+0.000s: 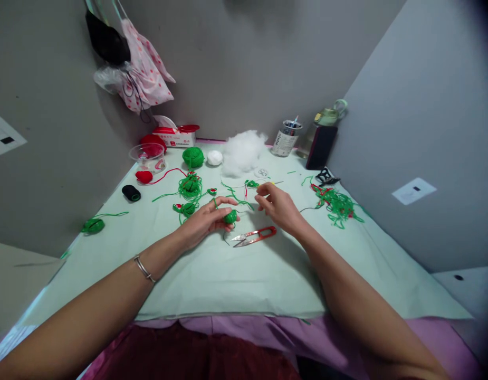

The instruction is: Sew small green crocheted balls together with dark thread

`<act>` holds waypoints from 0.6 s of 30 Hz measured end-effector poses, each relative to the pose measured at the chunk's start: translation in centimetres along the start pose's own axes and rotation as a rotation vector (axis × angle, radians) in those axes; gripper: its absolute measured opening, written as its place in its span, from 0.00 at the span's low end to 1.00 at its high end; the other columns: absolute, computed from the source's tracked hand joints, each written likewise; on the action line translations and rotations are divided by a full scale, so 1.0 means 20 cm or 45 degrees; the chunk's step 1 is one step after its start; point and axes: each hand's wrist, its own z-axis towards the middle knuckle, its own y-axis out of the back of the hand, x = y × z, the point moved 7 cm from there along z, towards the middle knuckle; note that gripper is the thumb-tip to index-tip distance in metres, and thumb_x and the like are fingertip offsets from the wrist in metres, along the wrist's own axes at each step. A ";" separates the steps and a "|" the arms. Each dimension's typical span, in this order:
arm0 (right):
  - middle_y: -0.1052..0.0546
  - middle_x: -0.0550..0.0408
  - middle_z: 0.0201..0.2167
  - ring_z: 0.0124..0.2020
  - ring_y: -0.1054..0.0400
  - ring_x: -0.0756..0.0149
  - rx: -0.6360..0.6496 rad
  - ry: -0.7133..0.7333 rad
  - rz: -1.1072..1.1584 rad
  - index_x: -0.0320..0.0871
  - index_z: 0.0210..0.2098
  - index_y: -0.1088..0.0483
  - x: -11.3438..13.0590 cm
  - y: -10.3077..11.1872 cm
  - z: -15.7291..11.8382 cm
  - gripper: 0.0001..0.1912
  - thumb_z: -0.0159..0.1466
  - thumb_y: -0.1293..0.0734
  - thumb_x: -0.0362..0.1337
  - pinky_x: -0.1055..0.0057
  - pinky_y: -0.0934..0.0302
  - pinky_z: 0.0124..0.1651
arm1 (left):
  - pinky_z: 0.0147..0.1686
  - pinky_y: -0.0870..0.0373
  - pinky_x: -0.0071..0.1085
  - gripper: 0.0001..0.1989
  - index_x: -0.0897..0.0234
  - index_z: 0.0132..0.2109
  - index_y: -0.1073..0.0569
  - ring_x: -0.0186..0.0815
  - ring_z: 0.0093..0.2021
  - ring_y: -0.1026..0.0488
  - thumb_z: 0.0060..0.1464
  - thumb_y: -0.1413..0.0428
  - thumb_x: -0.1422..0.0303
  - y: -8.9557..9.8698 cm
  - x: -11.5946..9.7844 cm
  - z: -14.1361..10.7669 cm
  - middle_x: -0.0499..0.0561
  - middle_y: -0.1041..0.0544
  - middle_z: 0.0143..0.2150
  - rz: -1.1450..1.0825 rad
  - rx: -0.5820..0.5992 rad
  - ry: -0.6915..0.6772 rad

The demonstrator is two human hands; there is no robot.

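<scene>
A small green crocheted ball (230, 216) is pinched in the fingers of my left hand (212, 217). A dark thread end hangs below it, near the thread snips (255, 236) with red handles, which lie on the table in front of my hands. My right hand (276, 205) is raised to the right of the ball, apart from it, with its fingers curled and thumb and forefinger close together. Whatever those fingertips hold is too small to make out. Green yarn scraps (238, 196) and a small green piece (251, 183) lie just beyond my hands.
Left lie tangled green yarn (190, 186), a green yarn ball (193, 157), a red ball (144, 177), a black spool (132, 193) and a plastic tub (153, 162). White stuffing (244, 153), a can (286, 140) and a phone (322, 148) stand behind. Yarn scraps (341, 207) lie right.
</scene>
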 end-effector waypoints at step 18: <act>0.24 0.55 0.32 0.32 0.35 0.69 0.820 0.219 -0.471 0.41 0.35 0.27 0.07 -0.14 -0.13 0.04 0.64 0.35 0.33 0.73 0.45 0.35 | 0.44 0.28 0.33 0.22 0.59 0.58 0.25 0.32 0.40 0.26 0.57 0.38 0.62 0.10 -0.08 0.01 0.57 0.30 0.65 0.178 -0.115 -0.180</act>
